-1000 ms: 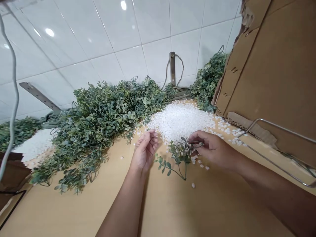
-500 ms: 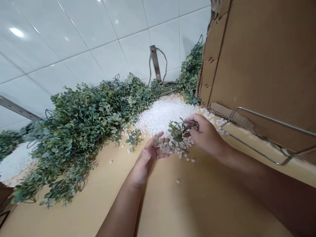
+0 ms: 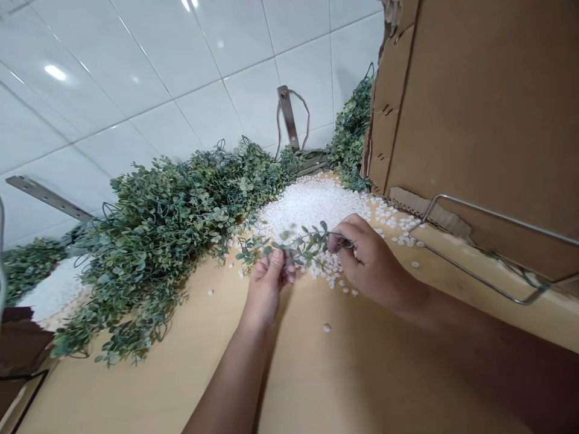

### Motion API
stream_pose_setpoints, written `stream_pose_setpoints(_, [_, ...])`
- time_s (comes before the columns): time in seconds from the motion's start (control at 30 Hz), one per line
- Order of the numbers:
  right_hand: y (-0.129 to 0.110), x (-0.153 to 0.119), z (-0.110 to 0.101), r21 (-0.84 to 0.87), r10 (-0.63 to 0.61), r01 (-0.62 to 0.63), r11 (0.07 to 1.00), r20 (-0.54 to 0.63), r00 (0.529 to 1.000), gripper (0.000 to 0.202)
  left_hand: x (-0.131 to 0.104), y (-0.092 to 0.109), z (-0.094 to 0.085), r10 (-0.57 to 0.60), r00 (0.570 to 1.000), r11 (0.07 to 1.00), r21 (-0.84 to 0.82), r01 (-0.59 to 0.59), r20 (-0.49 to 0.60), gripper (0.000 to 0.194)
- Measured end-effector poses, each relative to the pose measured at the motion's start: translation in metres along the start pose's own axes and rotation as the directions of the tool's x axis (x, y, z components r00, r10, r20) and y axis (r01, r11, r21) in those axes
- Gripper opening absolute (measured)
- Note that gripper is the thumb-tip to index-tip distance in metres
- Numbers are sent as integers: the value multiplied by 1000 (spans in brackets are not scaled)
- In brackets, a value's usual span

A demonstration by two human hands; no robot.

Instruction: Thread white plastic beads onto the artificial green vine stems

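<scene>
A leafy artificial green sprig (image 3: 311, 242) stretches between my hands, above the near side of a heap of small white pieces (image 3: 316, 202). My right hand (image 3: 371, 256) is closed on its stem end. Thumb and fingers of my left hand (image 3: 268, 282) pinch the sprig's left part, where some leaves are blurred. Just beyond my left hand, more leaves (image 3: 248, 250) show; whether they belong to the same sprig I cannot tell. A large pile of artificial greenery (image 3: 176, 208) lies to the left along the wall.
A tall cardboard box (image 3: 479, 120) stands at the right, with a bent metal wire frame (image 3: 484, 222) before it. Metal strips (image 3: 287, 117) lean by the tiled wall (image 3: 244, 36). A second white heap (image 3: 56, 292) is far left. Loose white pieces dot the tabletop (image 3: 344, 374).
My left hand has gone from open fingers to a pinch on the sprig. The sprig now extends leftward from my right hand. The view has shifted slightly.
</scene>
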State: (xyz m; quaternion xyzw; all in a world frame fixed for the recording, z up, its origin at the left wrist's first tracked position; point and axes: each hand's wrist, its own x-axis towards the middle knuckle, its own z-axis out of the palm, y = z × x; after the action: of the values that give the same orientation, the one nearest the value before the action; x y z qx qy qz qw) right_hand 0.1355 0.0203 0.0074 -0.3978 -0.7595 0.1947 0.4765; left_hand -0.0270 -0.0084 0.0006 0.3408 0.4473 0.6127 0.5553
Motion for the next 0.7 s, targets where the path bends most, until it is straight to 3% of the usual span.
stream_pose_setpoints(0.1, [4,8,-8,50,124,-121,991,-59,991,21,4,23,-16,104,992,976,-185,-116,-72,26])
stream_pose_setpoints(0.17, [6,13,-13,175,273,-256,951,-78,959,19,4,39,-28,135,982,921,-349,-174,-133,27])
stream_pose_setpoints(0.23, [6,17,-16,365,428,-386,847,-37,903,15,1,50,-35,140,975,853,-480,-207,-172,36])
stream_pose_setpoints(0.3, [6,20,-17,550,514,-438,710,19,857,11,-2,51,-35,129,984,834,-524,-175,-123,41])
stream_pose_setpoints(0.4, [5,20,-13,721,545,-447,530,114,830,10,-7,36,-23,48,998,926,-377,-35,26,36])
stream_pose_setpoints(0.5, [0,16,-8,779,545,-495,386,241,803,13,-9,13,-5,-19,996,999,-43,23,88,38])
stream_pose_setpoints(0.6, [-6,11,-2,772,530,-552,317,339,778,14,-8,-4,7,5,999,996,87,-9,51,44])
stream_pose_setpoints(0.7, [-11,6,2,729,489,-610,311,427,760,13,-7,-11,10,44,999,990,135,-45,7,41])
